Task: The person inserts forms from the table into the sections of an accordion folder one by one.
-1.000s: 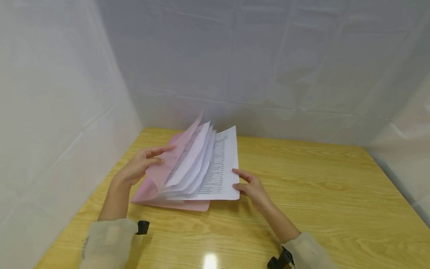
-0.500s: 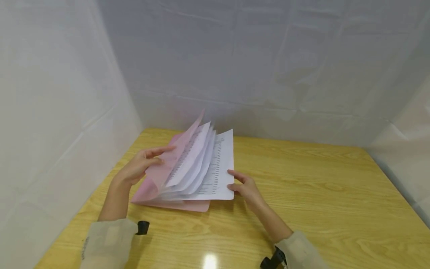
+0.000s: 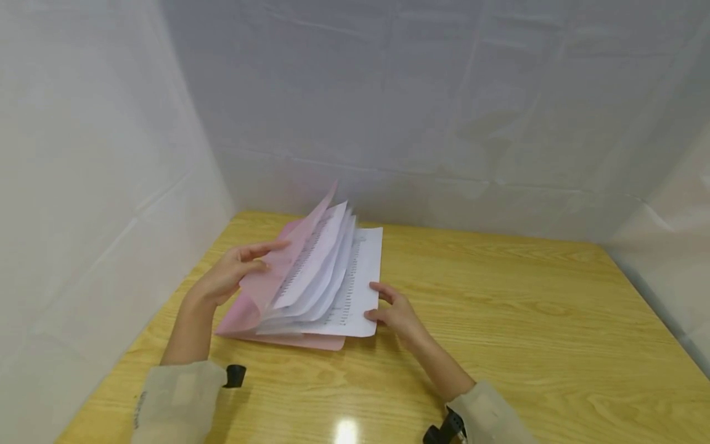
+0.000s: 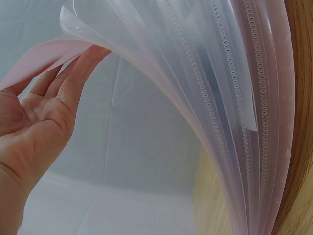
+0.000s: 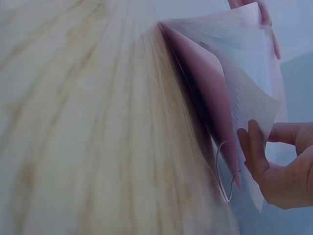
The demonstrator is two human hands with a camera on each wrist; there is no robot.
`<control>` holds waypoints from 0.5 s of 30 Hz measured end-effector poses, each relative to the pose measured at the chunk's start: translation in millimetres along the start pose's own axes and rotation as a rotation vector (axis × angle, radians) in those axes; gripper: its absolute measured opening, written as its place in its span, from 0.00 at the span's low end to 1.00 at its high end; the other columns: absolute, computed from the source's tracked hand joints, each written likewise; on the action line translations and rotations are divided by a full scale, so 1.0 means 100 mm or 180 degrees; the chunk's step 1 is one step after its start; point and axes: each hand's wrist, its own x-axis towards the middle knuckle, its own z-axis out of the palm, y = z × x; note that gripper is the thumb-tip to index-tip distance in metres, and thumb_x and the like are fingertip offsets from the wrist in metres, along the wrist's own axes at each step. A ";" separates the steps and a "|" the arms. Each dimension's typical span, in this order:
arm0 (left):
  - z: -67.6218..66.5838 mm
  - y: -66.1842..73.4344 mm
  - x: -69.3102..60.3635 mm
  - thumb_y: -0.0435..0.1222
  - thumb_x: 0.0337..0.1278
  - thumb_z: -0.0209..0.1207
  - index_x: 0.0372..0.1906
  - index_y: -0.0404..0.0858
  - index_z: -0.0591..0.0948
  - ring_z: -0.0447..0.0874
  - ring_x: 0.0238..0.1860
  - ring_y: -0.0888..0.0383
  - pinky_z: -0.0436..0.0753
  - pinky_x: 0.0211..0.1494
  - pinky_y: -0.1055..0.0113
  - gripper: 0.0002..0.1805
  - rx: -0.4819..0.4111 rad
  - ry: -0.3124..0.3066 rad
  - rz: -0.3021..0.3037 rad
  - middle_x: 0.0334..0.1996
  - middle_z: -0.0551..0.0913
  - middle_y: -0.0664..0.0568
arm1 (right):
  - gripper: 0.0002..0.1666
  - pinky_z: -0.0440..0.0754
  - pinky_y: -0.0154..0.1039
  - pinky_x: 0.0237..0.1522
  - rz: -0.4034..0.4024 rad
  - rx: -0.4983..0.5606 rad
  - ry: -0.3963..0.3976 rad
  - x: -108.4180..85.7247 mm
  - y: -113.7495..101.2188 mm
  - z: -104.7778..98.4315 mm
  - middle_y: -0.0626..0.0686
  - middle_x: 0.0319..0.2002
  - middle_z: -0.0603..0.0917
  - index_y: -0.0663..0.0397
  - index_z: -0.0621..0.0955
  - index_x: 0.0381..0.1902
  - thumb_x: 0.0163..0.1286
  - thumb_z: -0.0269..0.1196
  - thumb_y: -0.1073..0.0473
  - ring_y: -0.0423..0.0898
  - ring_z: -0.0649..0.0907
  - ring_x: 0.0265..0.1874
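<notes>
A pink display book [image 3: 279, 271] with clear pockets lies open at the table's left, printed pages fanned up inside. My left hand [image 3: 230, 274] holds its raised front cover between thumb and fingers. Clear pockets [image 4: 210, 83] with punched edge strips curve down beside that hand in the left wrist view. With thumb and fingers my right hand [image 3: 399, 314] pinches the right edge of a printed sheet [image 3: 363, 277]. Part of this sheet sticks out past the book's right edge; its left part is hidden under the fanned pages. In the right wrist view the sheet [image 5: 259, 105] stands off the pink back cover [image 5: 208, 88].
The wooden table [image 3: 499, 296] stretches to the right of the book. Pale sheeting [image 3: 421, 111] walls off the back and both sides. A thin pale loop [image 5: 218, 166] sticks out by the cover's corner in the right wrist view.
My right hand has moved left with the printed sheet, so less of it sticks out of the book. The sheet's top edge has dropped. My left hand stays in place.
</notes>
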 end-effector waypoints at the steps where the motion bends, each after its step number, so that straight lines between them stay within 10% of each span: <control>1: 0.00 0.00 0.00 0.25 0.59 0.50 0.63 0.34 0.68 0.76 0.34 0.62 0.77 0.31 0.71 0.25 -0.0011 0.0000 -0.0001 0.63 0.64 0.46 | 0.37 0.78 0.39 0.40 0.0025 -0.0045 -0.0003 0.01 0.00 0.00 0.67 0.59 0.67 0.65 0.67 0.62 0.52 0.63 0.73 0.50 0.77 0.43; 15: 0.01 0.03 0.00 0.27 0.59 0.51 0.63 0.36 0.69 0.76 0.31 0.62 0.77 0.30 0.72 0.25 0.0073 0.0096 -0.0099 0.63 0.63 0.43 | 0.25 0.79 0.45 0.41 0.0261 0.0052 0.0256 0.27 -0.01 -0.17 0.66 0.52 0.74 0.70 0.71 0.58 0.60 0.57 0.73 0.47 0.79 0.34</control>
